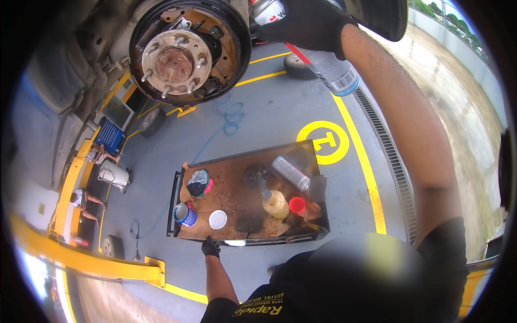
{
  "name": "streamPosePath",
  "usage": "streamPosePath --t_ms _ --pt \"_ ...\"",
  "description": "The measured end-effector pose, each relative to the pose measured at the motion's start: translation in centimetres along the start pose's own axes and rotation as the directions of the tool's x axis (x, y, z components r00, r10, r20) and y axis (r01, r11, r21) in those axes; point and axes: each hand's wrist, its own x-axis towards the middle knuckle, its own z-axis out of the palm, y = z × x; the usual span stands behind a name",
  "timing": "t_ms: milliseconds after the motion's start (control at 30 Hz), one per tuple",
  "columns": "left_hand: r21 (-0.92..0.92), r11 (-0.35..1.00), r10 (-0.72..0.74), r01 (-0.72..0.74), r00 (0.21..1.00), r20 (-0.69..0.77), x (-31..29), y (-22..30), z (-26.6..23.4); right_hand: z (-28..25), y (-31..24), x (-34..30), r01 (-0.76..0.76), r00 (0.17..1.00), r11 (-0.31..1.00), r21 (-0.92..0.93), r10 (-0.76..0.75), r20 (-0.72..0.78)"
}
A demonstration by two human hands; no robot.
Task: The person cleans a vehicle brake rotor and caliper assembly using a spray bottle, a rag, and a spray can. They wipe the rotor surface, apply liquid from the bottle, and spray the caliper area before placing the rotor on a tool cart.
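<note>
Up goes the view to the right arm: bare below a dark sleeve, bent at the elbow to the right of the cart [291,238], the forearm slanting up and inward so the right hand [309,27] sits high beyond the cart's far edge. The left arm is low, reaching forward, its left hand [210,247] at the cart's near edge, towards the left corner.

Now the spray can [339,78]! It's up above the cart's far right corner, tilted, with a pale grey body, a red band, a white patch and a blue rim at the lower end. Left of it, beyond the cart, hangs the wheel hub [170,63]: 6 studs around a rusty brown centre, a black round plate behind.

To the fingers: the right hand, black-gloved, has them wrapped firmly around the can's middle. The left, gloved too, is too small to read; I can't tell how far its fingers are open, or whether they touch the cart.

On the cart, 1 pale spray bottle [276,205] stands beside a red cup [297,205], with a blue tin [186,216] and white lid [218,219] near the left end.
</note>
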Motion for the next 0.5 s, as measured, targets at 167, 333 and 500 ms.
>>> streamPosePath --t_ms 167,333,500 --pt "0.022 0.997 0.067 -0.068 0.997 0.027 -2.2 -1.3 1.0 -1.6 -1.5 3.4 -0.131 0.991 0.986 -0.102 0.134 0.023" --pt "-0.107 0.992 0.072 -0.064 0.995 0.072 -4.2 -2.5 3.5 1.1 2.8 0.3 -0.093 0.990 0.995 -0.028 0.095 0.101" --pt "-0.097 0.994 0.065 -0.060 0.996 0.054 -4.6 -3.9 3.0 3.6 2.9 -3.0 -0.104 0.970 0.991 0.086 0.082 0.227"
